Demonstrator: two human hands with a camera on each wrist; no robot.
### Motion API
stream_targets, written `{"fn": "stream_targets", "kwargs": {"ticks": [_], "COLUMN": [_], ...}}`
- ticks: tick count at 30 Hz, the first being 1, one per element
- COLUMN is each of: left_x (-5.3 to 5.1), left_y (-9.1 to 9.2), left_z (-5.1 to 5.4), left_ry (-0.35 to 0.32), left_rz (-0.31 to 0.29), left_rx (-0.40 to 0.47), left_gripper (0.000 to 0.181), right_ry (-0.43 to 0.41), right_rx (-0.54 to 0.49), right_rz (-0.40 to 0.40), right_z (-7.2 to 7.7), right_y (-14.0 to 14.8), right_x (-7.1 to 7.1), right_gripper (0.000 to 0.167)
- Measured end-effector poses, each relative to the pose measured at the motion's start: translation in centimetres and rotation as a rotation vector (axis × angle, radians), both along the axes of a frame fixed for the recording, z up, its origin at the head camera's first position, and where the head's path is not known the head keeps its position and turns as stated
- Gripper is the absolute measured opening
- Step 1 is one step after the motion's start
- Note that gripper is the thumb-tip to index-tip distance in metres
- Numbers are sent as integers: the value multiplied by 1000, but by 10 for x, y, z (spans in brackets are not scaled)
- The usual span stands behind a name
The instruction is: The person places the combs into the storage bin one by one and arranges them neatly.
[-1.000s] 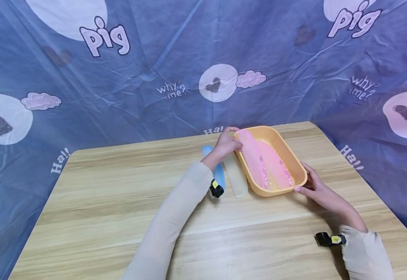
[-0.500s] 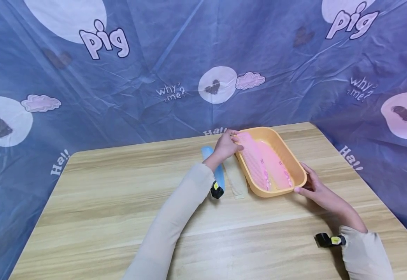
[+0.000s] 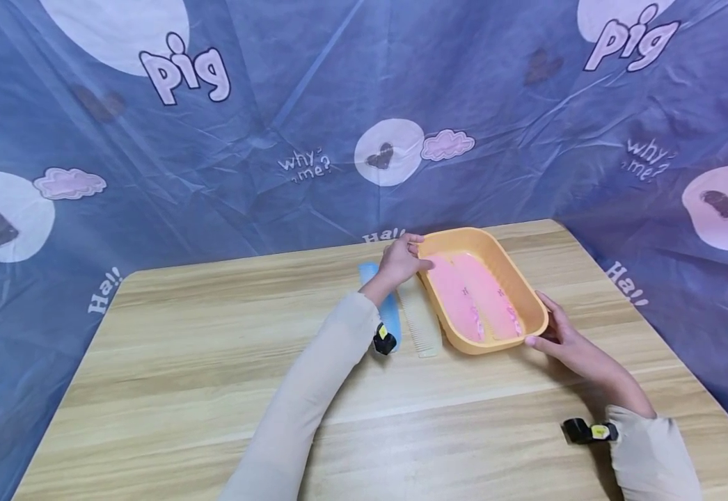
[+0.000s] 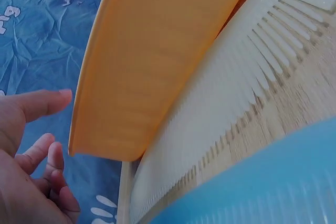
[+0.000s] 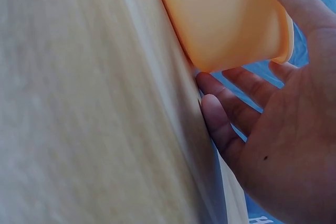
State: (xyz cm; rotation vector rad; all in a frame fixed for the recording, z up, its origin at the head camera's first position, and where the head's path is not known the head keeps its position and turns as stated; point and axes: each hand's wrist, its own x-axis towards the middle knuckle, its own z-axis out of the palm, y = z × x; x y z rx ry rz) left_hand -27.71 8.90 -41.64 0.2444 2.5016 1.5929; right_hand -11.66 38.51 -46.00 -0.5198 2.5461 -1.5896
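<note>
Orange plastic, by the look of it, makes up the tray (image 3: 504,268), which is by the table's far edge, a little left of the far right corner of the table (image 3: 214,376). Inside lie two pink combs, the left one (image 3: 456,296) next to the right one (image 3: 486,289), both lengthwise. Just left of the tray a cream comb (image 3: 425,330) lies on the table, and beyond it a blue comb (image 3: 392,313).

From where I stand, the right hand (image 3: 567,341) has its grip round the tray's near right corner, thumb at the front and fingers on the side wall. The left hand (image 3: 399,261) is at the tray's far left corner, nearest the curtain (image 3: 245,153); its grip is apart and clamped on nothing.

I'd judge the tray light and fairly stiff, best taken by the rim at opposite corners and kept level, since smooth combs could slide in it. The combs look thin, light and a bit slippery; I'd pinch one by its solid back, as the teeth may snap.

The left sleeve (image 3: 314,390) and hand cover part of the blue comb, and the cream comb's far end is hidden too. The pink teeth are hard to make out, and I can't tell whether the left fingertips touch the rim, or whether the right fingers reach under the tray
</note>
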Motion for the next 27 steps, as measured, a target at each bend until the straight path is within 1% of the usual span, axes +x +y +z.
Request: {"fn": "stream_targets", "kwargs": {"ticks": [3,6,13,16,20,24,27], "left_x": [-1,-1,-2,-3,-4,-4,-5], "left_y": [-2,-5,-8,-11,-15,-20,-25], "left_z": [-1,-1,-2,-2,0,1,0], "left_ry": [-14,-31,-30,-24,-9,-27,-25], "left_rz": [-13,-14,-26,-33,-44,-45,-43], "left_rx": [70,104,89,102,122,119,97], "left_gripper": [56,57,58,58,56,57,60], "right_ry": [-7,-3,9,11,4,10,16], "right_rx": [7,5,-5,0,8,6,3], "right_rz": [-3,2,20,19,11,11,16], "right_z": [1,1,-1,-1,0,0,-1], "right_y": [1,2,3,3,3,2,2], "right_x": [0,0,-1,0,0,-1,-1], "right_gripper": [86,86,86,86,86,86,86]}}
